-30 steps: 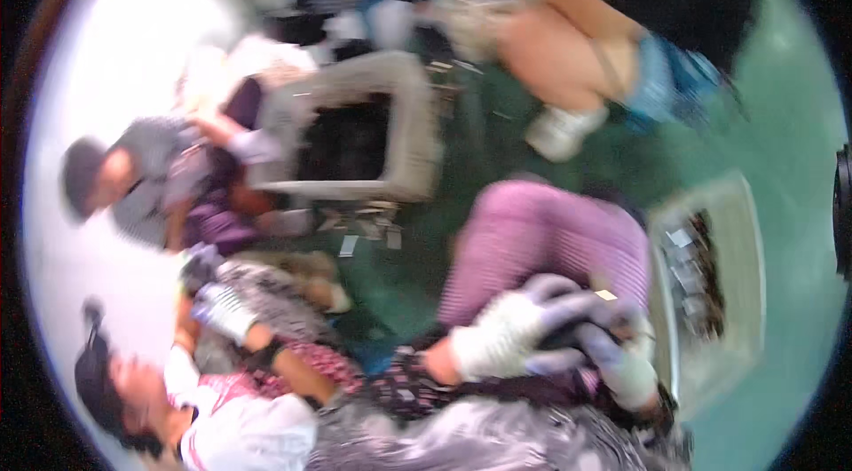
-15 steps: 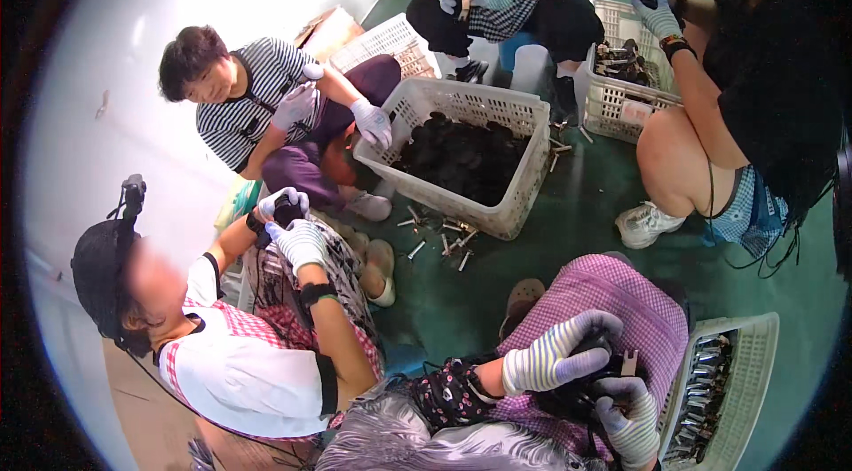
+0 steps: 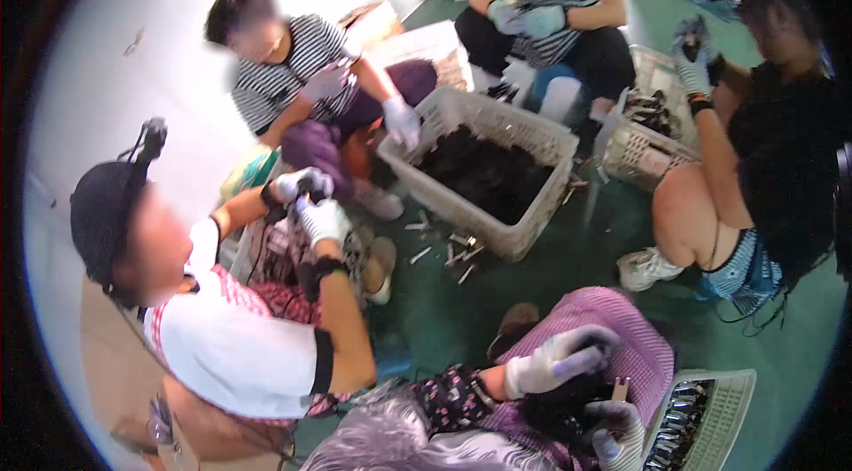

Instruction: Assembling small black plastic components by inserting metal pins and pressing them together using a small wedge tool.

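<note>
Dark bundle [image 3: 559,404] sits on our lap, lower right of the frame — our left hand [image 3: 555,363] lies half-curled on it, our right hand [image 3: 614,429] grips it. We seem mid-sorting; next, maybe the white basket [image 3: 732,400].

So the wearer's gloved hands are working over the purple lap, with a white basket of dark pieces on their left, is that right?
Not quite. In the head view the small white basket sits on the wearer's right, not left. The left hand and right hand are gloved, over the purple lap.
</note>
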Tool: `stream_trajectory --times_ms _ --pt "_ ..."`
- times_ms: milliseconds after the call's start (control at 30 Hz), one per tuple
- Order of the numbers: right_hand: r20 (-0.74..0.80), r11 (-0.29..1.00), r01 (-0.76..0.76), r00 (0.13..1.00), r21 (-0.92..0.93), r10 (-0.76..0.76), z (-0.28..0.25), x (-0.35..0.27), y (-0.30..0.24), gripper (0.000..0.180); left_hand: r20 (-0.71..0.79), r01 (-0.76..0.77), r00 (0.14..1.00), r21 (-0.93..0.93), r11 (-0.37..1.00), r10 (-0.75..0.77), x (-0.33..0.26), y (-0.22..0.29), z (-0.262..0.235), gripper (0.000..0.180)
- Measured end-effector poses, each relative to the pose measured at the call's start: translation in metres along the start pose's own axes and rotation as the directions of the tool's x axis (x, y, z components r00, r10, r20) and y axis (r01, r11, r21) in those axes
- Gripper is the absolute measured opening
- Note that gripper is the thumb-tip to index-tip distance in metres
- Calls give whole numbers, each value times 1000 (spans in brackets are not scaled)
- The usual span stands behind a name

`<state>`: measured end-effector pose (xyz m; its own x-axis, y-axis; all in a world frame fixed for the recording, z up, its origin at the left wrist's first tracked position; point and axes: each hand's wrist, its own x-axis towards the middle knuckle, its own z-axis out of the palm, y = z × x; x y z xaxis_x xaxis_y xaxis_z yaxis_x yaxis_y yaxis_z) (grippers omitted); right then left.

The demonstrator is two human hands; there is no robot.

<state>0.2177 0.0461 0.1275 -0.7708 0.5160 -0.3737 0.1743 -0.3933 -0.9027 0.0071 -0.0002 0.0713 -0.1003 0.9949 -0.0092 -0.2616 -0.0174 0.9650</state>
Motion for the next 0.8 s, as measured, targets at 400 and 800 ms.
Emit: stream_trajectory --times_ms 400,800 --pt "-65 986 100 994 131 -92 -1 5 17 33 -148 -61 988 -91 994 47 -32 -42 -5 44" --pt "86 996 75 993 52 -79 9 11 -6 40 -39 45 998 -224 973 -55 -23 -30 -11 43"
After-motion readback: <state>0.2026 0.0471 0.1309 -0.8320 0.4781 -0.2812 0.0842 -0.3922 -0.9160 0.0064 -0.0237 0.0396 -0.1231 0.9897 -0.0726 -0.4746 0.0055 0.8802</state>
